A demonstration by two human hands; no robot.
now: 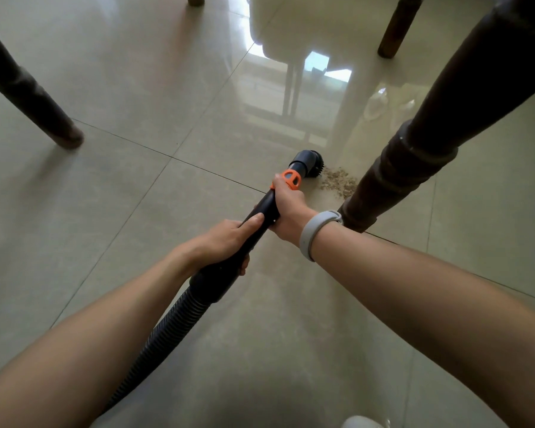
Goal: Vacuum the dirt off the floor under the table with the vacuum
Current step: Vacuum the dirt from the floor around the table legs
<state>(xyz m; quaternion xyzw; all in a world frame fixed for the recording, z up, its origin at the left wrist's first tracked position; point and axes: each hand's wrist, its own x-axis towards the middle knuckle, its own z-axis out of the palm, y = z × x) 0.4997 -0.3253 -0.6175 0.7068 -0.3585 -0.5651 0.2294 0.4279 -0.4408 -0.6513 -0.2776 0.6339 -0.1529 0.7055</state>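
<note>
Head view: both hands grip the vacuum wand [264, 217], right hand [286, 208] nearer its brush [312, 163]; the dirt [340, 182] lies just right of the brush, against a table leg [414, 156]

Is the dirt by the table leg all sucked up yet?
Not yet. A small tan pile of dirt lies on the floor beside the table leg, just right of the vacuum brush.
</note>
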